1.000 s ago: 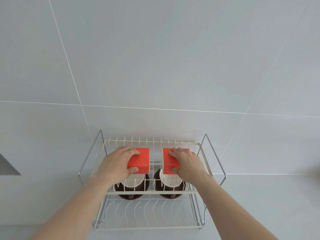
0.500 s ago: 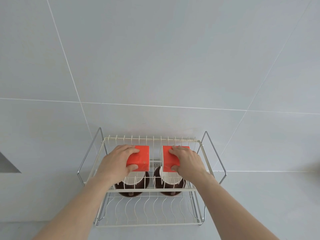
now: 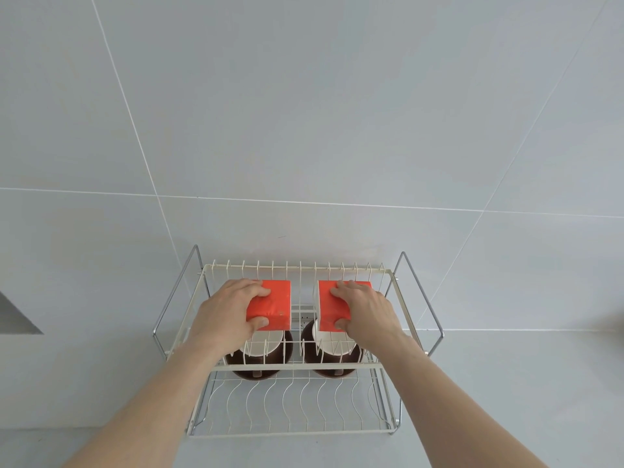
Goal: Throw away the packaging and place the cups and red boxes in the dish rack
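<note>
Both hands on the upper tier of the dish rack [image 3: 388,271], 1 red box each. Left hand [image 3: 224,310] clamped on the left red box [image 3: 273,307], fingers over its far edge, thumb on the near edge. Right hand [image 3: 366,314] clamped the same way on the right red box [image 3: 326,307].

Change over the last 1.0 s: very little. The boxes sit in the same spots on the tier and the grips have not shifted. The rack has only slid slightly up the view, which reads as a small head tilt, not a move of the things.

2 cups stand on the lower level, under the boxes: left cup [image 3: 260,349] and right cup [image 3: 337,349], each dark outside and white inside. Each box sits above and slightly behind its cup. Whether the boxes rest fully on the wires or are partly borne by the hands, cannot tell.

Rack stands on the pale counter [image 3: 506,383], its back close to the tiled wall [image 3: 304,130].

No packaging in view.

Judgement: the placing step looks nearly done. Cups are racked, and the boxes are at their spots but not yet released. The lack of motion suggests settling or squaring them before letting go. What remains is opening both hands and drawing back without dragging a box off the wires.
</note>
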### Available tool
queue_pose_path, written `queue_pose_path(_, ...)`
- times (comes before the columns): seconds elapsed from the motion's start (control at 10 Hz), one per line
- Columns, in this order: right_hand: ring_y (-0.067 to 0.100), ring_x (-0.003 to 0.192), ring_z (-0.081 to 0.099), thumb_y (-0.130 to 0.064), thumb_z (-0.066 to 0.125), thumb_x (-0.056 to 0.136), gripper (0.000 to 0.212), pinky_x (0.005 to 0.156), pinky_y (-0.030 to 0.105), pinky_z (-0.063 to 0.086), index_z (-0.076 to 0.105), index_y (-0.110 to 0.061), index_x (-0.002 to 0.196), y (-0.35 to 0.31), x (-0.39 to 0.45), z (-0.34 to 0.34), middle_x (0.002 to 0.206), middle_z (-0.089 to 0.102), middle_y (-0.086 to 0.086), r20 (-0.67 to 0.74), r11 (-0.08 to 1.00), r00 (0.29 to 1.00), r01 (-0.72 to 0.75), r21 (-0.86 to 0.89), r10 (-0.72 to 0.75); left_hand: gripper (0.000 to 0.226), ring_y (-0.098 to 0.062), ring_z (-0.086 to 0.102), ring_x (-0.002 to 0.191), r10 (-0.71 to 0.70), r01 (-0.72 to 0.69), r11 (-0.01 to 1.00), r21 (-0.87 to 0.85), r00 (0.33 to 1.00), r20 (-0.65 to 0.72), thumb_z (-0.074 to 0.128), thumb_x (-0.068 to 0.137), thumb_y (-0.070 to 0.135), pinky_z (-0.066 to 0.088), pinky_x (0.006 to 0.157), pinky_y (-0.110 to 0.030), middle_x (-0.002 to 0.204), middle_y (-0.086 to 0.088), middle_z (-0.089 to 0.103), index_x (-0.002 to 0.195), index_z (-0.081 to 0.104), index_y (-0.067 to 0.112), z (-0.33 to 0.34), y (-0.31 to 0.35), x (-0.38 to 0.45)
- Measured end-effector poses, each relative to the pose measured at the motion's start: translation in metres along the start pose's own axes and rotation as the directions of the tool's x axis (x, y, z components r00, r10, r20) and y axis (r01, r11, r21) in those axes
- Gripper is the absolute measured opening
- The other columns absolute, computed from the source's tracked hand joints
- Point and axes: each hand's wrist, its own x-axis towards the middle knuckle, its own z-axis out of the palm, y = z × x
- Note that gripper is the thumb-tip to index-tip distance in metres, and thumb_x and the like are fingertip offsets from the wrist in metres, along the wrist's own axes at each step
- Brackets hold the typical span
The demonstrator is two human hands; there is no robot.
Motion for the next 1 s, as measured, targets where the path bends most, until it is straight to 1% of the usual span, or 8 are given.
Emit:
queue_pose_path(0.2,0.023,0.129,0.049,-0.021,0.076,0.080,0.055,0.099,0.041,0.046,0.056,-0.022,0.132,0.000,-0.001,-0.001,0.145,0.050,-0.004,0.002,1.000,1.000,-0.003,0.002,0.003,0.058,-0.006,0.039,0.137,-0.001,0.001,1.000,0.007,1.000,0.004,0.076,0.083,0.041,0.044,0.106,-0.040,0.147,0.019,0.048,0.137,0.053,0.037,-0.001,0.001,0.000)
queue_pose_path(0.4,0.023,0.131,0.047,-0.021,0.075,0.081,0.060,0.101,0.041,0.045,0.053,-0.024,0.136,-0.001,-0.001,-0.001,0.147,0.049,-0.004,0.005,1.000,1.000,0.002,-0.003,-0.002,0.059,-0.006,0.038,0.138,-0.006,0.006,1.000,0.016,1.000,0.014,0.075,0.083,0.042,0.044,0.106,-0.041,0.148,0.019,0.047,0.137,0.052,0.038,0.000,0.001,0.000)
queue_pose_path(0.5,0.023,0.131,0.047,-0.022,0.075,0.082,0.059,0.101,0.041,0.045,0.052,-0.024,0.137,0.000,-0.001,-0.001,0.147,0.048,-0.004,0.006,1.000,1.000,0.008,-0.012,-0.008,0.059,-0.006,0.038,0.138,-0.002,0.002,1.000,0.023,1.000,0.018,0.075,0.083,0.042,0.044,0.106,-0.040,0.148,0.020,0.046,0.137,0.051,0.039,-0.001,0.001,0.000)
queue_pose_path(0.7,0.023,0.131,0.047,-0.027,0.074,0.082,0.063,0.100,0.040,0.046,0.048,-0.025,0.140,0.001,0.000,-0.003,0.148,0.047,-0.006,0.028,0.998,0.999,0.024,-0.053,-0.022,0.059,-0.007,0.039,0.136,0.021,-0.026,0.997,0.068,0.997,0.077,0.072,0.085,0.045,0.044,0.104,-0.037,0.146,0.019,0.046,0.138,0.048,0.038,-0.007,0.003,0.001)
queue_pose_path(0.8,0.024,0.126,0.049,-0.031,0.074,0.082,0.058,0.097,0.039,0.047,0.051,-0.023,0.135,-0.003,0.000,-0.010,0.138,0.053,-0.004,0.051,0.995,0.998,0.046,-0.093,-0.042,0.062,-0.010,0.040,0.135,0.047,-0.069,0.989,0.131,0.986,0.161,0.071,0.085,0.047,0.043,0.104,-0.036,0.145,0.016,0.047,0.139,0.044,0.036,-0.017,0.008,0.005)
queue_pose_path(0.9,0.025,0.125,0.049,-0.044,0.071,0.082,0.056,0.097,0.039,0.046,0.053,-0.021,0.130,-0.005,-0.002,-0.015,0.132,0.055,-0.002,0.043,0.995,0.998,0.055,-0.085,-0.052,0.070,-0.013,0.039,0.137,0.051,-0.087,0.981,0.175,0.978,0.201,0.070,0.084,0.052,0.039,0.107,-0.036,0.147,0.015,0.045,0.144,0.040,0.034,-0.027,0.016,0.007)
queue_pose_path(1.0,0.025,0.131,0.045,-0.052,0.065,0.085,0.063,0.105,0.038,0.040,0.048,-0.020,0.137,-0.009,-0.009,-0.026,0.138,0.053,0.002,0.002,0.994,0.998,0.067,-0.085,-0.067,0.078,-0.014,0.036,0.140,0.070,-0.099,0.976,0.192,0.986,0.152,0.066,0.083,0.060,0.036,0.113,-0.037,0.152,0.013,0.041,0.149,0.034,0.034,-0.032,0.022,0.000)
